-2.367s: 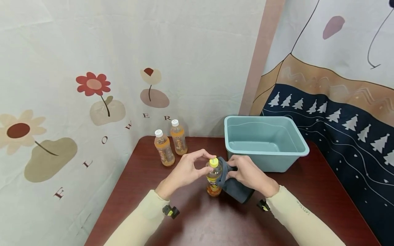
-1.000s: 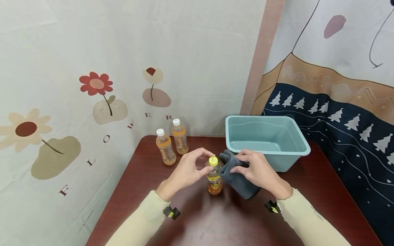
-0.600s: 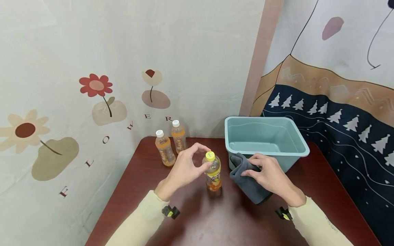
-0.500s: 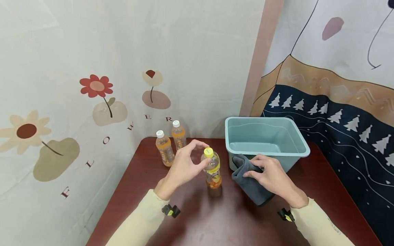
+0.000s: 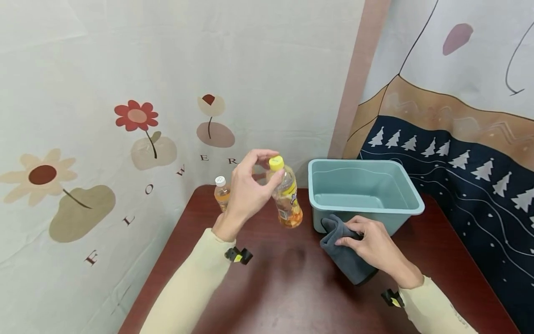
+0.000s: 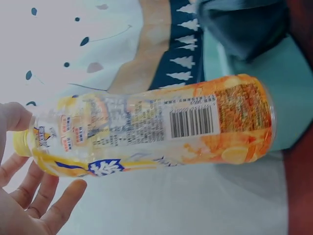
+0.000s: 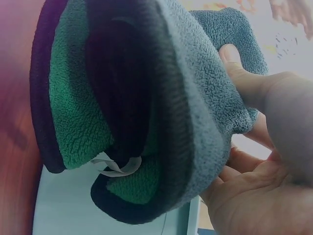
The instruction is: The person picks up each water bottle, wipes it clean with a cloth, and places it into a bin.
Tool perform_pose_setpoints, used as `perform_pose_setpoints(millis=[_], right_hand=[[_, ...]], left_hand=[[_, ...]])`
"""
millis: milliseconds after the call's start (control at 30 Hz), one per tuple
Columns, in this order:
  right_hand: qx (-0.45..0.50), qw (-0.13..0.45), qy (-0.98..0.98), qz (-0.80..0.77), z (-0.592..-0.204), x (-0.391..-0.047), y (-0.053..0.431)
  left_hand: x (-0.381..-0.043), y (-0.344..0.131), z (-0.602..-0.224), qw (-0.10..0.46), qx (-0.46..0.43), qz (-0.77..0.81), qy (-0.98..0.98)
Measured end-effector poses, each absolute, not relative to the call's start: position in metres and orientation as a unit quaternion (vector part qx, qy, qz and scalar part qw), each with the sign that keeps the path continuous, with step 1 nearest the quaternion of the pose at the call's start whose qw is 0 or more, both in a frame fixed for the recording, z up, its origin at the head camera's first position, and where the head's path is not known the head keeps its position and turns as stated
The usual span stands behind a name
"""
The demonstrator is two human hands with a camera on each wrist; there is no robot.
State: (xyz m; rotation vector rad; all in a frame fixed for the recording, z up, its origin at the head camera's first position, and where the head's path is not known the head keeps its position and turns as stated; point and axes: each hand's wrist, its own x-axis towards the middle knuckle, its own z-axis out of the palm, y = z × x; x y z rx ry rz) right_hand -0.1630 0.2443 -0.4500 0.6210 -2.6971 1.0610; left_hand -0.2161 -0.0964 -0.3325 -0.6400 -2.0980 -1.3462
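My left hand (image 5: pixel 250 188) pinches a clear drink bottle (image 5: pixel 288 204) by its yellow cap, thumb and fingers at the neck. The bottle hangs slightly tilted above the table, its shadow below. In the left wrist view, the orange-and-yellow label of the bottle (image 6: pixel 166 125) shows a barcode. My right hand (image 5: pixel 377 243) pinches a bunched dark grey cloth (image 5: pixel 348 260) between thumb and fingers, in front of the bin. Up close in the right wrist view, the folded cloth (image 7: pixel 200 88) shows a green inner side, a black edge and a white tag.
A light blue plastic bin (image 5: pixel 367 210) stands at the back right of the dark red table (image 5: pixel 308 297). At the back left is a white-capped bottle (image 5: pixel 222 192), partly covered by my left hand. The second such bottle is mostly hidden. Printed fabric hangs behind.
My left hand has lifted the yellow-capped bottle off the table, up and slightly left, now covering most of the white-capped bottles. My right hand has drawn the cloth away to the right.
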Motion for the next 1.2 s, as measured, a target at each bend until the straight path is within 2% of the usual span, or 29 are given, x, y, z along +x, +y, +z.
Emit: perform_pose_setpoints(millis=[367, 700, 1000, 1200], right_hand=[[0.199, 0.078, -0.909, 0.358, -0.453, -0.161, 0.248], [0.196, 0.073, -0.909, 0.360, -0.456, -0.159, 0.249], [0.186, 0.067, -0.911, 0.362, -0.464, -0.156, 0.256], [0.179, 0.066, -0.913, 0.362, -0.465, -0.156, 0.261]], left_hand=[[-0.267, -0.055, -0.295, 0.319, -0.237, -0.510, -0.763], [-0.301, -0.015, -0.285, 0.311, -0.220, -0.504, -0.775], [-0.324, 0.024, -0.300, 0.282, -0.209, -0.449, -0.821], [-0.334, 0.040, -0.318, 0.220, -0.173, -0.400, -0.873]])
